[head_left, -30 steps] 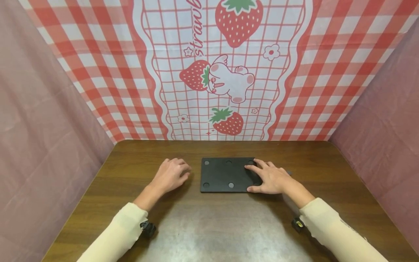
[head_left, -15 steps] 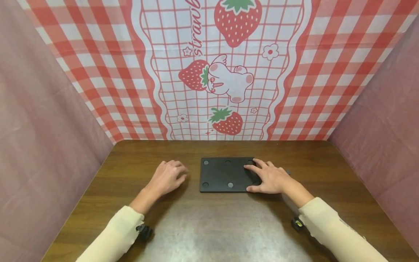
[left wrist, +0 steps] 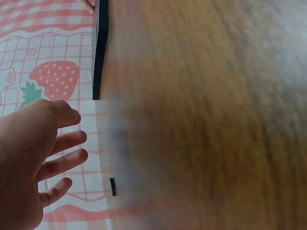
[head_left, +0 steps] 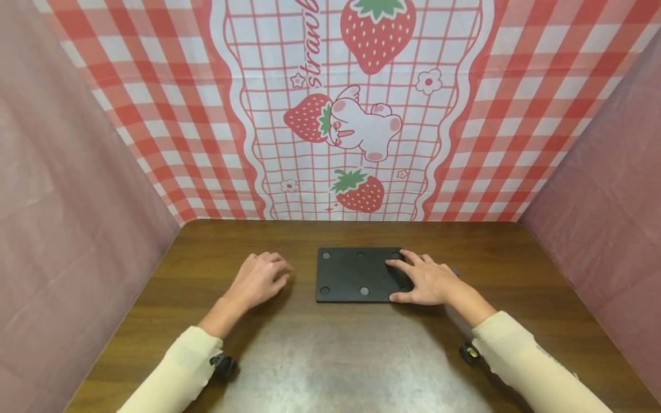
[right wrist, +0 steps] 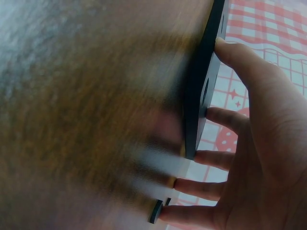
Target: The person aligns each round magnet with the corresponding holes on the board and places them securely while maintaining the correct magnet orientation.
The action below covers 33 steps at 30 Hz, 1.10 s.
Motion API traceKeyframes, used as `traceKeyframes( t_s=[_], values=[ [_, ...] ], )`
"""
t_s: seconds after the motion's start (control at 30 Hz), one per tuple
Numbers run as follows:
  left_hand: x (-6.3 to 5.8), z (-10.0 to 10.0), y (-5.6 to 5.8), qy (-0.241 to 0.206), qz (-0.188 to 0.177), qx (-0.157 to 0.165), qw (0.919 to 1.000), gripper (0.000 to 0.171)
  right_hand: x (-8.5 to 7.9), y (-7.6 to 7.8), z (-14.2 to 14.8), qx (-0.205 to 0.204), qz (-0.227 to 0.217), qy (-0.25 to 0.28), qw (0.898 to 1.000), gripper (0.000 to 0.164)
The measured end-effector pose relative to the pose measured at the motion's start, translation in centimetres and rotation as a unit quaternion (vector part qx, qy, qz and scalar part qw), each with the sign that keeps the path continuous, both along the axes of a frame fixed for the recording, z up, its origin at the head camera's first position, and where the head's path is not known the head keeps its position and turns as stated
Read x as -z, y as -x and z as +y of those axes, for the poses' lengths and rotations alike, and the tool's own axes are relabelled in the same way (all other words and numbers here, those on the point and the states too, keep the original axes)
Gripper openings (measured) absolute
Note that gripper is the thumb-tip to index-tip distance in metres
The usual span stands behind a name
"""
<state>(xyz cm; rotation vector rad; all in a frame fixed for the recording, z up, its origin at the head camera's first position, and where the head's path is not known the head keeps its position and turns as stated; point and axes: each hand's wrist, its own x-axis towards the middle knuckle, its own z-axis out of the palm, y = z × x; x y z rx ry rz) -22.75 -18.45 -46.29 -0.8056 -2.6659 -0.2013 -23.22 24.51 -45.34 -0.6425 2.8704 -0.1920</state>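
A flat black rectangular board [head_left: 348, 274] with round spots along its long edges lies on the table. Some spots, such as the lower-middle disc [head_left: 364, 291], look grey; others are dark. My right hand [head_left: 426, 281] rests spread over the board's right end, covering that corner. In the right wrist view, its thumb and two fingertips touch the board [right wrist: 201, 91], while the other fingers reach past its edge. My left hand [head_left: 260, 279] hovers left of the board, fingers loosely bent and nothing held. In the left wrist view, the left hand [left wrist: 53, 153] is apart from the board [left wrist: 100, 52].
Just behind the right hand, a small grey-blue piece [head_left: 455, 271] shows; the right wrist view has a small dark piece [right wrist: 156, 211] by the little finger. A small dark strip [left wrist: 112, 187] lies beyond the left hand. A strawberry-print cloth [head_left: 330, 115] hangs at the table's [head_left: 330, 350] back.
My left hand has drifted left, away from the board. The right hand and the board have stayed in place.
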Motion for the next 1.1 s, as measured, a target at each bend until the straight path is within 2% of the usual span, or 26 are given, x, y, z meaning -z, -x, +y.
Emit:
traceKeyframes(
  t_s=[0.37, 0.6, 1.1],
  values=[
    [0.2, -1.0, -0.1, 0.003, -0.014, -0.016, 0.9998, 0.015, 0.0, 0.0, 0.0, -0.003, 0.000, -0.001, 1.000, 0.095],
    [-0.1, -1.4, 0.1, 0.003, -0.025, -0.030, 0.9992, 0.016, -0.1, 0.0, -0.1, -0.002, -0.001, -0.001, 1.000, 0.095],
    [0.3, -2.4, 0.3, -0.002, -0.028, -0.035, 0.9990, 0.018, -0.2, 0.0, 0.0, -0.003, -0.002, -0.006, 1.000, 0.095]
  ],
)
